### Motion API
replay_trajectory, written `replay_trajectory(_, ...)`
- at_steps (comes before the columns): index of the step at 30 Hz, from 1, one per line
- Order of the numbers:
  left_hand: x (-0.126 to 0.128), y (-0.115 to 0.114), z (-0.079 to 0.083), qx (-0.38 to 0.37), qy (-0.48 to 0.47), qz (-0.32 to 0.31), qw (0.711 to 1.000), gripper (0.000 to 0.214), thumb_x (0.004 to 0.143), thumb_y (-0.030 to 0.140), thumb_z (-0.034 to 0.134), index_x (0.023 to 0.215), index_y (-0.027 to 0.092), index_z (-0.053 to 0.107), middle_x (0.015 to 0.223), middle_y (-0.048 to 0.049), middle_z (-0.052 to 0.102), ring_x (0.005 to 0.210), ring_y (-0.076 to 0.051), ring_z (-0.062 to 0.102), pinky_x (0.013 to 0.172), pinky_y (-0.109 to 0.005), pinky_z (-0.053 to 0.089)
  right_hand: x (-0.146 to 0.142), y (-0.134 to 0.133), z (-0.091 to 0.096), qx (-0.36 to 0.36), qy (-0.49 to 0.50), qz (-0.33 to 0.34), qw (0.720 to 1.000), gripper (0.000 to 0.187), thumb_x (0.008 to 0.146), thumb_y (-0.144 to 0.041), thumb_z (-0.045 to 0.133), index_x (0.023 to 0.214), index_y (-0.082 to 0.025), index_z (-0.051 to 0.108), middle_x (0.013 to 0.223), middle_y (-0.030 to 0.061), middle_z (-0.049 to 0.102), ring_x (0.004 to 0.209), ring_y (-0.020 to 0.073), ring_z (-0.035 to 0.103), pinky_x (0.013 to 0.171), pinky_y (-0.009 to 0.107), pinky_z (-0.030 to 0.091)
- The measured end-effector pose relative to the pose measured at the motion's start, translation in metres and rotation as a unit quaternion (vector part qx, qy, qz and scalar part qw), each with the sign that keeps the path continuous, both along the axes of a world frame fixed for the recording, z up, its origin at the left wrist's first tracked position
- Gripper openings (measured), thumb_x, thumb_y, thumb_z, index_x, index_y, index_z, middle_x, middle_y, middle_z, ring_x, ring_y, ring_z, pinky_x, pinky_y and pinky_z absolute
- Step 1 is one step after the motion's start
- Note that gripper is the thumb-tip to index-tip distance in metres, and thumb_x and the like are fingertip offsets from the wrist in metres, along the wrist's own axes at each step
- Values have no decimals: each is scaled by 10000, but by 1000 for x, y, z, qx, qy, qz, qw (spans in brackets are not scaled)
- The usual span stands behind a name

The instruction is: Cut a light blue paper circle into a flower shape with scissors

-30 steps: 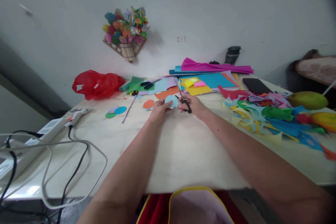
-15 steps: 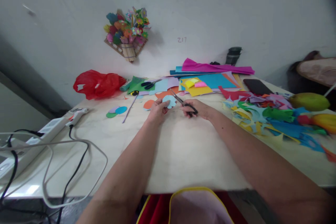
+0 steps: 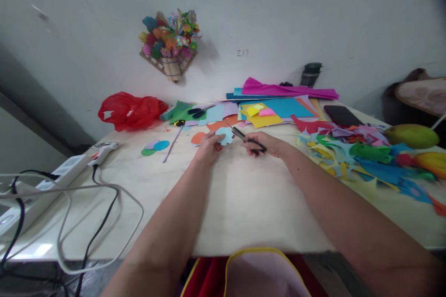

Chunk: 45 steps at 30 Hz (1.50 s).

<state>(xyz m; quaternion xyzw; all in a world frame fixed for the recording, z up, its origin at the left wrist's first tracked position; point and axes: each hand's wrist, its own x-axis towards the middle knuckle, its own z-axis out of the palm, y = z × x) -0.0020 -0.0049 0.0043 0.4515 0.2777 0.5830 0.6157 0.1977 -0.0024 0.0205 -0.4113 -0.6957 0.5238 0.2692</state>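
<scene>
On my feed, both forearms reach out over the bare front of the worktop (image 3: 237, 195). To my left, a loop of cables (image 3: 104, 222) runs to one white power strip (image 3: 42, 185).

Mid-worktop, the left hand (image 3: 208, 145) pinches a pale blue cut-out (image 3: 225, 135) between thumb and fingertips, holding it just above the surface. The right hand (image 3: 268, 145) is closed round the black handles of the scissors (image 3: 240, 133). The blades point at the cut-out's right edge and look slightly parted, though I can't be sure at this size.

As I read it, the cutting is well along. The cut-out already has a lobed outline along its top and right side. The hand hides its left side, so I can't tell what remains there.

My count, beside the hands and going back:
- Three small discs (image 3: 155, 147) lie overlapping on the left: green, blue and lilac.
- One orange disc (image 3: 198, 138) sits just beside the left hand.
- One thin stick (image 3: 172, 144) lies between them.
- One heap of scraps (image 3: 365, 153) in many colours lies to the right, too tangled to count.
- Two fruits (image 3: 413, 135) sit at the heap's far right.

Farther back:
- One spare scissors (image 3: 197, 111), so two pairs in all
- One red bag (image 3: 128, 111)
- One spread of sheets (image 3: 278, 102), with a magenta one on top
- One dark phone (image 3: 339, 114)
- One dark cup (image 3: 310, 73) against the wall
- One bunch of paper flowers (image 3: 170, 39) hanging on the wall
</scene>
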Motion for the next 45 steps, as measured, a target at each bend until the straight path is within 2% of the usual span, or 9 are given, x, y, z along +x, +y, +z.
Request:
replay_trajectory(8,0,1,0,-8,18,3,1000,209,603,153,657,800,94,622,732,-73,654,655,-139,609,634,-246,468,-1,0,-1,21,-14,3,1000,270,690,-390,631,763,-139,562,545,8,591,388,71,495,308,166,253)
replay_trajectory(25,0,1,0,-17,21,-11,1000,225,600,168,668,803,86,617,767,-92,666,726,-167,627,638,-242,469,-4,1,-3,39,-29,-9,999,258,676,-381,631,734,-139,561,530,4,584,376,67,486,303,162,244)
replay_trajectory(45,0,1,-1,-26,13,-8,1000,152,573,138,670,702,88,606,701,-72,660,613,-132,604,577,-226,456,-3,2,-3,44,-38,5,998,278,700,-404,604,757,-137,548,538,-2,566,376,60,472,302,162,231)
